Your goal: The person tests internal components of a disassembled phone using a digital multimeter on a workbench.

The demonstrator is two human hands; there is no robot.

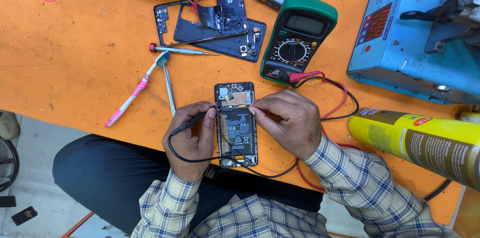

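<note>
An opened smartphone lies back-up on the orange table, its battery and circuit board exposed. My left hand holds a black test probe with its tip at the phone's left edge, near the top of the battery. My right hand holds a red test probe, mostly hidden by the fingers, at the phone's right edge. Red and black leads run to a green-cased multimeter standing behind the phone.
A phone frame and back cover lie at the back. A red-capped screwdriver, a pink toothbrush and tweezers sit to the left. A blue machine and a yellow spray can stand on the right.
</note>
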